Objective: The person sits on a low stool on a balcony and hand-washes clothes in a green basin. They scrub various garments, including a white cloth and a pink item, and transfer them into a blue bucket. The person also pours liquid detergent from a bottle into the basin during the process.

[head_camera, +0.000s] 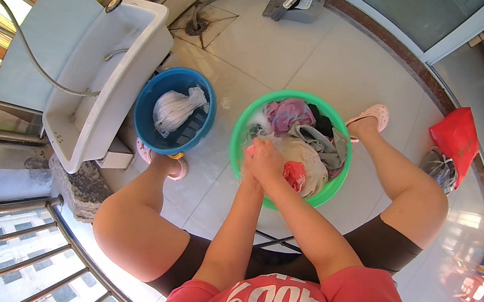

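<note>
A green plastic basin (340, 186) stands on the floor before me, holding suds and a heap of wet clothes: a purple cloth (290, 115), a grey garment (315, 143), a cream cloth (312, 162) and a red cloth (294, 176). My right hand (268, 159) is pressed against my left hand (249, 164) over the basin's left side. Something small and pink shows between them; what it is cannot be told. My left hand is mostly hidden behind the right. A blue plastic basin (138, 119) to the left holds a bunched white cloth (177, 110) in water.
A white sink (81, 105) with a hose (36, 61) stands at the left. Behind lies a grey dustpan (295, 4) with a brush. Red (455, 138) and clear plastic bags sit at the right by a sliding door. Metal railings (32, 255) run at lower left.
</note>
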`<state>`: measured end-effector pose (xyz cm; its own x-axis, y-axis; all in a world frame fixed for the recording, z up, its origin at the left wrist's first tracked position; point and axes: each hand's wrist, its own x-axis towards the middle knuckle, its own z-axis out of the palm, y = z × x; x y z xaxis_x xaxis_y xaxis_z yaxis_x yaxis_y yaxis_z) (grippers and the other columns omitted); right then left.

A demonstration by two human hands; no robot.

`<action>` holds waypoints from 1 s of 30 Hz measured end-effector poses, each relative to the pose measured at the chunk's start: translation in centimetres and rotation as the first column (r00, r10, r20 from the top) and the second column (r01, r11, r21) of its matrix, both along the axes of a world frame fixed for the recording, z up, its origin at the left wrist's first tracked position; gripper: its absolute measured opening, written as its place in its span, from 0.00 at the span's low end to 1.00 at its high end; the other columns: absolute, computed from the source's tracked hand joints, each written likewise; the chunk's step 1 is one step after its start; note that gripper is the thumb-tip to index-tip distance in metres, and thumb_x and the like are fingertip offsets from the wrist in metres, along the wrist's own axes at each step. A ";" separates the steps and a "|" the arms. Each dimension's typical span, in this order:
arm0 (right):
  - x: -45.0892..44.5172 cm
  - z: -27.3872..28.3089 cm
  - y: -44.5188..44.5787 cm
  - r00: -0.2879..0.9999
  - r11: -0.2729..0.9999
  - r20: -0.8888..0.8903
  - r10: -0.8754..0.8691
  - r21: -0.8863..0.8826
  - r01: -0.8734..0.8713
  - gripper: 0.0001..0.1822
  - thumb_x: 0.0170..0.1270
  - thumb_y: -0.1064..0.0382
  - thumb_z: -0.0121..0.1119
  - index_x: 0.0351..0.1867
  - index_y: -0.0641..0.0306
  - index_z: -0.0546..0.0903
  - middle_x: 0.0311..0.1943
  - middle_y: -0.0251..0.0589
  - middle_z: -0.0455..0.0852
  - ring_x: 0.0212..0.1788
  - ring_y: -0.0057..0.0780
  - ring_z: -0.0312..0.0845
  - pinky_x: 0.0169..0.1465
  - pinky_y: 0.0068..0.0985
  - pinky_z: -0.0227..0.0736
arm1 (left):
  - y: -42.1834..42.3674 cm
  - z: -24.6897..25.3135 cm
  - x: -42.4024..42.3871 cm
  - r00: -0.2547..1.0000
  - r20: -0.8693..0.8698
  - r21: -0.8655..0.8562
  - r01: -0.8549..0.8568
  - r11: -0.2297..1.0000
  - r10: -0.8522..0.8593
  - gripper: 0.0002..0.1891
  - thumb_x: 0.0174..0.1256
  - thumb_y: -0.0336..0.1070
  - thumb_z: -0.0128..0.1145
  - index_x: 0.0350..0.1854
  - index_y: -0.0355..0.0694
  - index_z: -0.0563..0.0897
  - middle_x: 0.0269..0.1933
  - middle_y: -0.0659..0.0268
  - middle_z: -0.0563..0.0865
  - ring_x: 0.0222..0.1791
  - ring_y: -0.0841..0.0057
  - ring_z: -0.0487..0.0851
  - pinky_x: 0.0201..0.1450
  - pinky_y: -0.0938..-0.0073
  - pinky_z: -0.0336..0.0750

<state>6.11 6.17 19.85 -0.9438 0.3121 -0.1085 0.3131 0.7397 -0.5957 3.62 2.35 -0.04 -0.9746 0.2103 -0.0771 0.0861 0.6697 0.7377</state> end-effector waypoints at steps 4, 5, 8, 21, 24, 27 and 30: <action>-2.6 -2.9 4.5 0.975 0.978 0.077 -0.208 0.004 0.208 0.10 0.60 0.56 0.57 0.40 0.56 0.78 0.42 0.47 0.81 0.42 0.48 0.80 0.41 0.42 0.75 | 3.3 11.3 -0.1 0.481 0.780 0.555 -0.828 0.086 -0.401 0.12 0.73 0.46 0.42 0.44 0.46 0.75 0.39 0.68 0.80 0.38 0.70 0.79 0.40 0.67 0.76; -2.3 -2.7 4.2 0.983 0.984 0.030 -0.180 0.000 0.181 0.10 0.61 0.55 0.57 0.40 0.56 0.78 0.41 0.47 0.82 0.41 0.48 0.80 0.41 0.42 0.75 | 2.8 11.9 -0.3 0.458 0.803 0.520 -0.851 0.072 -0.382 0.11 0.73 0.45 0.41 0.42 0.47 0.75 0.39 0.67 0.81 0.38 0.69 0.79 0.39 0.67 0.76; 0.1 -1.1 0.7 0.996 0.999 -0.076 -0.052 0.005 0.052 0.10 0.61 0.54 0.56 0.39 0.55 0.78 0.38 0.46 0.83 0.40 0.48 0.81 0.40 0.43 0.75 | -0.8 7.9 -0.5 0.551 0.341 0.663 -0.715 -0.221 -0.762 0.10 0.72 0.43 0.42 0.35 0.46 0.75 0.35 0.66 0.82 0.36 0.68 0.80 0.40 0.66 0.77; -2.7 -9.9 7.1 0.953 0.971 -0.190 -0.237 -0.013 0.239 0.13 0.67 0.51 0.53 0.44 0.54 0.81 0.41 0.45 0.82 0.41 0.49 0.80 0.43 0.41 0.73 | -0.6 7.0 -1.5 0.551 0.822 0.568 -0.813 0.131 -0.144 0.16 0.73 0.50 0.46 0.49 0.44 0.78 0.46 0.64 0.84 0.41 0.71 0.83 0.44 0.63 0.80; -0.8 -11.0 5.9 0.996 0.988 -0.079 0.034 0.153 -0.021 0.15 0.60 0.62 0.60 0.49 0.55 0.78 0.49 0.45 0.76 0.46 0.48 0.78 0.47 0.41 0.75 | -0.1 4.8 -1.4 0.467 0.832 0.504 -0.862 0.058 -0.301 0.17 0.76 0.50 0.43 0.51 0.45 0.77 0.45 0.65 0.84 0.43 0.69 0.82 0.46 0.64 0.78; -1.9 -12.6 5.2 0.922 0.923 0.292 0.254 0.211 -0.321 0.14 0.57 0.64 0.58 0.46 0.57 0.81 0.46 0.47 0.80 0.45 0.47 0.80 0.46 0.41 0.76 | -0.9 2.7 -0.2 0.467 0.839 0.493 -0.869 0.029 -0.281 0.17 0.76 0.48 0.41 0.54 0.42 0.75 0.49 0.63 0.82 0.49 0.67 0.80 0.53 0.61 0.75; -6.0 -15.1 6.8 0.811 0.992 0.576 0.101 0.002 -0.124 0.11 0.58 0.62 0.55 0.39 0.60 0.84 0.40 0.52 0.85 0.45 0.51 0.82 0.46 0.41 0.77 | -0.4 1.2 -0.5 0.490 0.856 0.497 -0.867 0.008 -0.163 0.19 0.76 0.49 0.41 0.56 0.40 0.74 0.52 0.61 0.81 0.53 0.65 0.79 0.56 0.60 0.74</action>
